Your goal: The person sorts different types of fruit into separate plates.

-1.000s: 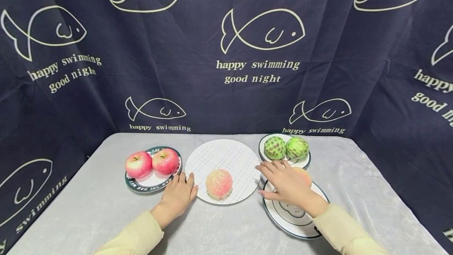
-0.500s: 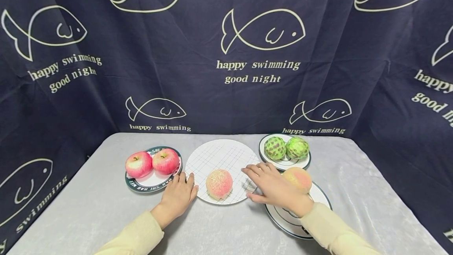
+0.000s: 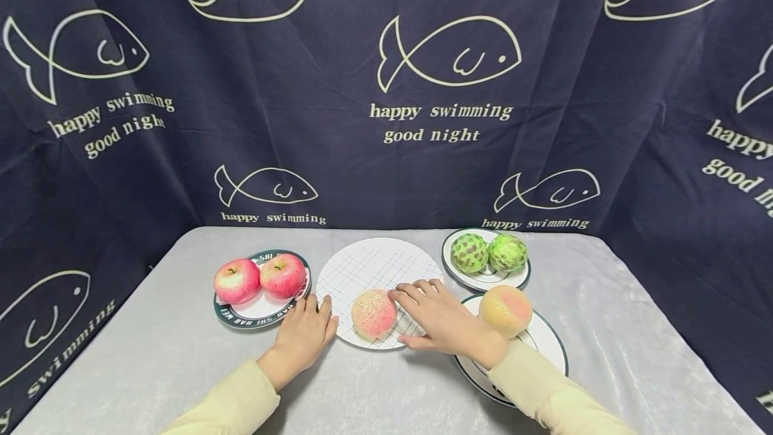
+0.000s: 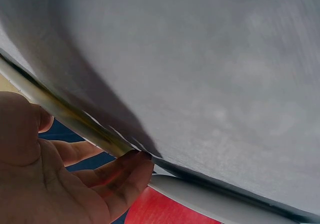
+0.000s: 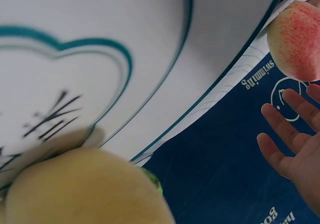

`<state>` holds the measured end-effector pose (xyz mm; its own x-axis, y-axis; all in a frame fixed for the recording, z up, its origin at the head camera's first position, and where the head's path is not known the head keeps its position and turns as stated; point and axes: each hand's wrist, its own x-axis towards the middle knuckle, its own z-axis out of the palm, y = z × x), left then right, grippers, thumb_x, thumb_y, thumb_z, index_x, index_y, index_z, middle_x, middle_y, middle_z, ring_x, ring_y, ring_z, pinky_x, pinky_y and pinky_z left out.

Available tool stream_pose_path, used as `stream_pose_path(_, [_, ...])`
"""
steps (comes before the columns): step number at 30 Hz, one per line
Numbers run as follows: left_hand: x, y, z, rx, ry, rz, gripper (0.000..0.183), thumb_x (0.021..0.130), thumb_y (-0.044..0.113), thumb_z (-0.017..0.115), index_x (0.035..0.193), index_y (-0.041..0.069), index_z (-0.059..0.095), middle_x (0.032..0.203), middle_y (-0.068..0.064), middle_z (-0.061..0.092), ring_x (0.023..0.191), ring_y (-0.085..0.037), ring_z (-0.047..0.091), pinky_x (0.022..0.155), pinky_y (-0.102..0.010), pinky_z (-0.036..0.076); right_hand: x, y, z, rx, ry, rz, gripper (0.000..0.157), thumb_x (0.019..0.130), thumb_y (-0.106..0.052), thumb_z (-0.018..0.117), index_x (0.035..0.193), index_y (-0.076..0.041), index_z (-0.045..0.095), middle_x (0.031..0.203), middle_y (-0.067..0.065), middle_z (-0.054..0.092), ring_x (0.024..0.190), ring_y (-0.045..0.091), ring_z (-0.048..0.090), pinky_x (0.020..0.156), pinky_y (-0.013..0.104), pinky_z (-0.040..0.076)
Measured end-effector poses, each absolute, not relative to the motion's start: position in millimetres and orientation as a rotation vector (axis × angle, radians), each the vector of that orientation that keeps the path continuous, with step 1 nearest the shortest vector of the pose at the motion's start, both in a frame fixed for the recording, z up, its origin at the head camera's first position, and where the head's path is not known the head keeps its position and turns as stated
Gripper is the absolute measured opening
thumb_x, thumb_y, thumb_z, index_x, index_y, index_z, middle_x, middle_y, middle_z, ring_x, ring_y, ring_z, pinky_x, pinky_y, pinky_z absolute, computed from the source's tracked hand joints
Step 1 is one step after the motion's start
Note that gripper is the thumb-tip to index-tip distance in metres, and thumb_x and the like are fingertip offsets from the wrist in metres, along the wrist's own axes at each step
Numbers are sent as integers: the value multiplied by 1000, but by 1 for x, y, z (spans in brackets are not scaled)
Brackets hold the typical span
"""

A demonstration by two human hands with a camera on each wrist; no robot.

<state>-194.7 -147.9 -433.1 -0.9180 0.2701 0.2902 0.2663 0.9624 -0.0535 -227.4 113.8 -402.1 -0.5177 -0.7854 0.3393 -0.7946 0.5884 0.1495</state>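
A speckled pink-and-yellow peach [image 3: 373, 314] sits near the front of the white checked plate [image 3: 362, 264]. My right hand [image 3: 443, 324] is over that plate's right side, fingers loosely spread and fingertips close to the peach; contact cannot be made out. In the right wrist view, the right hand [image 5: 300, 149] holds nothing. My left hand [image 3: 302, 334] lies between the checked plate and the apple plate [image 3: 241, 317], fingers relaxed. Its fingertips [image 4: 140, 156] are down at the table surface in the left wrist view. Behind the right forearm, another peach [image 3: 506, 311] rests on the right plate [image 3: 549, 344].
Two red apples [image 3: 282, 276] share the green-rimmed plate at left. At the back right, a smaller plate [image 3: 449, 267] bears two green, brown-speckled fruits [image 3: 508, 252]. Grey cloth covers the table [image 3: 616, 327]. A dark blue curtain [image 3: 338, 153] with fish drawings hangs behind.
My right hand has moved left from above the right plate to beside the peach on the checked plate, uncovering the other peach. The left hand has stayed put.
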Motion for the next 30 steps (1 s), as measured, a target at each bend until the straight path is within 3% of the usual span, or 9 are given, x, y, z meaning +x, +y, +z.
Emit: stream_pose_path(30, [-197,-149,-436,-389,-2842,36,42,91,31,48,118,0,55,100,-20,54,93,-35,53,75,-45,47,-233,70,-401,1348,-2503,38,76,72,-49,68,133,-16,39,131,-1,46,111,19,47,91,37,38])
